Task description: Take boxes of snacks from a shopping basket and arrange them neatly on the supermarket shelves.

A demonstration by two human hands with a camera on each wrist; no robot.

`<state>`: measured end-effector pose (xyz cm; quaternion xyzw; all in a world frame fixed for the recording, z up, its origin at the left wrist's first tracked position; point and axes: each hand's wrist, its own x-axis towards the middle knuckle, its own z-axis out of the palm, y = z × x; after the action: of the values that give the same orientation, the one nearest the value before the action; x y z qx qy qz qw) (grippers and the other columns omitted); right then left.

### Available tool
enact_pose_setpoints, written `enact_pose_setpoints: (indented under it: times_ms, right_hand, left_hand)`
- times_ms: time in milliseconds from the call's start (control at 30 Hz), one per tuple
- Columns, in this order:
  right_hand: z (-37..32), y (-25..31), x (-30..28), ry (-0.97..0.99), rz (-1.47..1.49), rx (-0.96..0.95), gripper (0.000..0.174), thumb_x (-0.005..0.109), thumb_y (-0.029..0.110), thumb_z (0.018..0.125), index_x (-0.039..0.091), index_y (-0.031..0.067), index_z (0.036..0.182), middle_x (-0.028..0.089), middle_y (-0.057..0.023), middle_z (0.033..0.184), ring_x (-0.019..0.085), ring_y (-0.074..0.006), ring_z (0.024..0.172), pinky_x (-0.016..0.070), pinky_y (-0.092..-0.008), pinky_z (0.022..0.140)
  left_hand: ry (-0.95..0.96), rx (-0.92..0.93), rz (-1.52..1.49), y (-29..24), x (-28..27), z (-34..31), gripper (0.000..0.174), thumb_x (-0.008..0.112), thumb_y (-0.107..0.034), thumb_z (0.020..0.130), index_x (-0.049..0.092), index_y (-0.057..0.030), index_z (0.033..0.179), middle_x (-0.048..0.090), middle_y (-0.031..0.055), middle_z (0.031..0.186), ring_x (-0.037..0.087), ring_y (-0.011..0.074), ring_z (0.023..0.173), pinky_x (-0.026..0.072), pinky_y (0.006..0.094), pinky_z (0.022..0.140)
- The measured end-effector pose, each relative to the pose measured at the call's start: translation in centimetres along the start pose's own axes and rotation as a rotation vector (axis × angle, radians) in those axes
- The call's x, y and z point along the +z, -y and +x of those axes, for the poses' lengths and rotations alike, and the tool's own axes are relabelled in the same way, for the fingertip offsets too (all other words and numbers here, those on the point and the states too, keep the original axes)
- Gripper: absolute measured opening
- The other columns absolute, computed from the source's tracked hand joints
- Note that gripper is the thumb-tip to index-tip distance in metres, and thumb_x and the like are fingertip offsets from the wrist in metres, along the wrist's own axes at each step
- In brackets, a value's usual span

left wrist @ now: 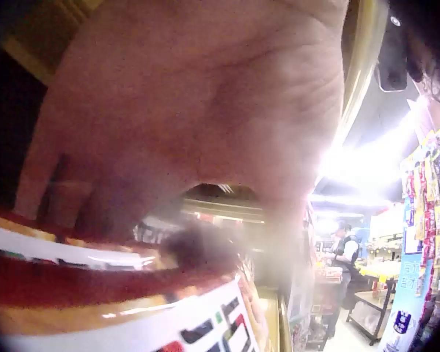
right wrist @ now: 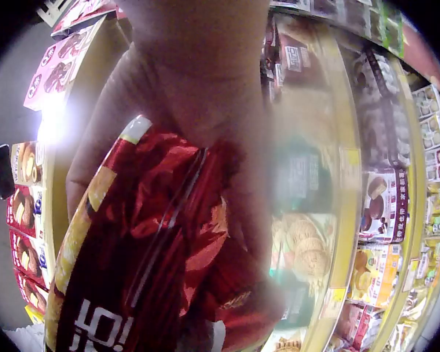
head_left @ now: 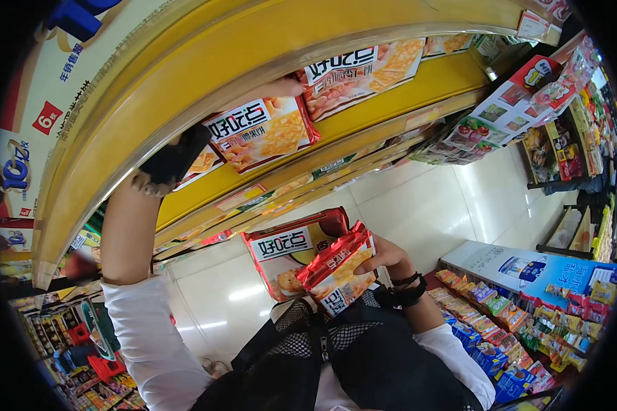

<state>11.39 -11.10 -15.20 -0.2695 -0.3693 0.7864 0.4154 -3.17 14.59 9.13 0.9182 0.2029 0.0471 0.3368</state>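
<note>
My left hand [head_left: 281, 89] reaches up to the yellow shelf [head_left: 185, 61] and grips a red-and-white cracker packet [head_left: 260, 133] there. In the left wrist view its fingers [left wrist: 95, 191] curl over that packet's top edge [left wrist: 110, 293]. My right hand [head_left: 384, 257] holds a small stack of red cracker packets [head_left: 336, 270] against my chest, with a larger packet of the same brand [head_left: 288, 250] behind them. The right wrist view shows that hand [right wrist: 198, 95] wrapped round the crinkled red packets [right wrist: 147, 257].
More cracker packets [head_left: 363, 68] lie along the yellow shelf. A low display of snack bags [head_left: 500, 322] stands at the right on the white tiled floor [head_left: 418, 205]. Shelves of boxed biscuits [right wrist: 381, 205] run beside me. Another person [left wrist: 345, 253] stands far down the aisle.
</note>
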Motion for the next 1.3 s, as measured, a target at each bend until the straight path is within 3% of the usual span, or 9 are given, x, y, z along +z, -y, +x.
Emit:
enact_pose_setpoints:
  times_ms: [133, 200, 300, 533, 833, 933, 1000, 1067, 1300]
  right_hand:
    - [-0.2, 0.2, -0.1, 0.011, 0.006, 0.002, 0.048, 0.071, 0.002, 0.062, 0.053, -0.0010, 0.107, 0.060, -0.0062, 0.100, 0.054, -0.0128, 0.091, 0.0434, -0.0271, 0.081]
    - [-0.2, 0.2, -0.1, 0.021, 0.006, 0.006, 0.048, 0.071, 0.002, 0.062, 0.053, -0.0009, 0.107, 0.060, -0.0061, 0.100, 0.054, -0.0127, 0.091, 0.0436, -0.0270, 0.081]
    - [-0.1, 0.3, 0.0, 0.013, -0.013, 0.022, 0.048, 0.071, 0.002, 0.062, 0.053, -0.0007, 0.106, 0.060, -0.0060, 0.100, 0.054, -0.0123, 0.091, 0.0436, -0.0268, 0.081]
    - [0.6, 0.1, 1.0, 0.005, 0.017, 0.057, 0.046, 0.072, 0.003, 0.061, 0.055, -0.0001, 0.104, 0.060, -0.0048, 0.098, 0.054, -0.0115, 0.088, 0.0432, -0.0257, 0.079]
    - [0.7, -0.6, 1.1, -0.001, -0.008, 0.089, 0.047, 0.074, 0.004, 0.060, 0.055, 0.0004, 0.103, 0.061, -0.0038, 0.095, 0.053, -0.0100, 0.087, 0.0430, -0.0249, 0.078]
    - [0.9, -0.9, 1.1, 0.003, -0.020, 0.091, 0.047, 0.074, 0.004, 0.060, 0.055, 0.0006, 0.103, 0.061, -0.0037, 0.096, 0.053, -0.0101, 0.087, 0.0431, -0.0248, 0.078]
    - [0.9, -0.9, 1.2, 0.002, -0.024, 0.091, 0.047, 0.074, 0.003, 0.060, 0.055, 0.0007, 0.103, 0.061, -0.0036, 0.096, 0.053, -0.0102, 0.087, 0.0431, -0.0248, 0.077]
    - [1.0, -0.8, 1.3, 0.004, -0.019, 0.107, 0.047, 0.073, 0.002, 0.061, 0.055, 0.0005, 0.104, 0.061, -0.0035, 0.096, 0.053, -0.0104, 0.088, 0.0433, -0.0252, 0.078]
    - [0.9, -0.8, 1.6, -0.002, 0.032, 0.126, 0.055, 0.073, 0.000, 0.059, 0.050, 0.0001, 0.109, 0.059, -0.0049, 0.100, 0.053, -0.0120, 0.092, 0.0434, -0.0270, 0.081]
  left_hand:
    - [-0.147, -0.029, 0.235, 3.7, 0.9, -3.1, 0.075, 0.074, -0.038, 0.062, 0.042, -0.0042, 0.121, 0.048, 0.0140, 0.117, 0.045, 0.0216, 0.108, 0.0343, 0.0328, 0.092]
    - [-0.127, -0.168, 0.277, 6.3, 1.2, -4.2, 0.087, 0.076, -0.037, 0.057, 0.034, -0.0038, 0.126, 0.043, 0.0156, 0.122, 0.038, 0.0246, 0.116, 0.0277, 0.0341, 0.098]
    - [-0.138, -0.253, 0.184, 4.8, 1.8, -4.1, 0.091, 0.076, -0.034, 0.056, 0.029, -0.0027, 0.128, 0.040, 0.0164, 0.125, 0.035, 0.0258, 0.118, 0.0261, 0.0333, 0.099]
    - [-0.206, -0.198, 0.229, 4.8, 2.6, -5.3, 0.088, 0.075, -0.035, 0.058, 0.032, -0.0012, 0.126, 0.042, 0.0167, 0.122, 0.039, 0.0257, 0.114, 0.0278, 0.0320, 0.097]
    - [-0.146, -0.169, 0.163, 6.6, 2.8, -5.2, 0.087, 0.076, -0.035, 0.059, 0.033, -0.0005, 0.125, 0.045, 0.0150, 0.120, 0.042, 0.0237, 0.110, 0.0293, 0.0304, 0.096]
    - [-0.207, -0.115, 0.337, 6.3, 2.7, -5.3, 0.084, 0.075, -0.033, 0.060, 0.033, -0.0010, 0.126, 0.044, 0.0136, 0.120, 0.042, 0.0222, 0.109, 0.0306, 0.0301, 0.095]
    - [-0.187, -0.199, 0.122, 5.0, 2.7, -5.4, 0.081, 0.075, -0.034, 0.061, 0.036, -0.0036, 0.125, 0.046, 0.0122, 0.119, 0.043, 0.0214, 0.107, 0.0316, 0.0305, 0.094]
    - [-0.199, -0.212, 0.128, 5.4, 2.5, -5.9, 0.080, 0.075, -0.033, 0.061, 0.037, -0.0037, 0.124, 0.046, 0.0121, 0.119, 0.043, 0.0213, 0.107, 0.0319, 0.0304, 0.093]
    - [-0.274, -0.309, 0.180, 7.4, 0.5, -14.5, 0.074, 0.074, -0.031, 0.063, 0.039, -0.0039, 0.122, 0.048, 0.0119, 0.116, 0.045, 0.0208, 0.105, 0.0336, 0.0300, 0.091]
